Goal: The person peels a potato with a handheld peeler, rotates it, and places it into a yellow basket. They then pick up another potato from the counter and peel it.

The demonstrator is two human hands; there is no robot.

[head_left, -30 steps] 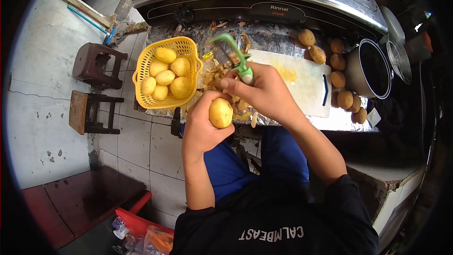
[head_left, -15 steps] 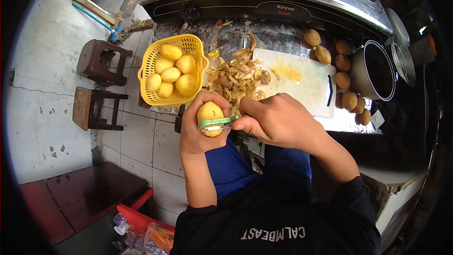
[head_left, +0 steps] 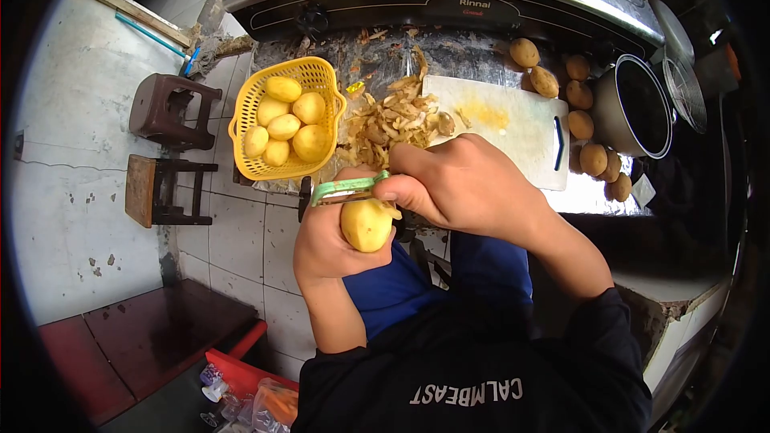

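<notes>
A pale yellow potato (head_left: 366, 227) rests in my left hand (head_left: 321, 244), whose fingers wrap round it. My right hand (head_left: 461, 188) grips a green peeler (head_left: 346, 186), which lies across the potato's far end. A strip of peel (head_left: 390, 209) hangs at the blade on the right side. Beyond my hands is a heap of brown peelings (head_left: 393, 120), partly on the edge of a white cutting board (head_left: 513, 144). To the left of the heap stands a yellow basket (head_left: 243, 112) with several peeled potatoes (head_left: 309, 142) in it.
Several unpeeled potatoes (head_left: 581, 124) lie right of the board, beside a metal pot (head_left: 622, 116). A Rinnai stove (head_left: 449, 12) runs along the back. Two stools (head_left: 164, 112) stand on the tiled floor at left. A red-brown table (head_left: 120, 337) is lower left.
The peeler has moved from the potato's near part to its far end, and a peel strip now shows. The potato sits slightly lower and is turned in my left hand.
</notes>
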